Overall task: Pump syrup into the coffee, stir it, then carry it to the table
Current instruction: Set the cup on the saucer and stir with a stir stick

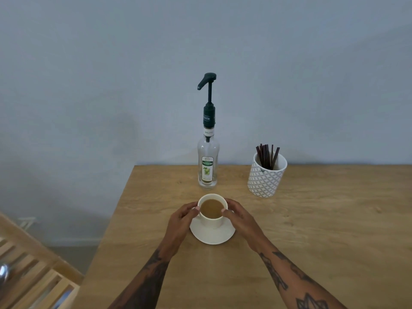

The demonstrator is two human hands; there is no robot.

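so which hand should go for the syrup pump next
Probably the right hand: the pump head stands straight behind the cup, spout facing left, so the left hand can keep gripping the cup.

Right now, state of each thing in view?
cup: upright on saucer, holds coffee, no stirrer in it
saucer: flat on table
syrup bottle: upright, pump raised, nearly empty
stirrer pot: upright, holds dark stirrers
left hand: grips cup
right hand: grips cup
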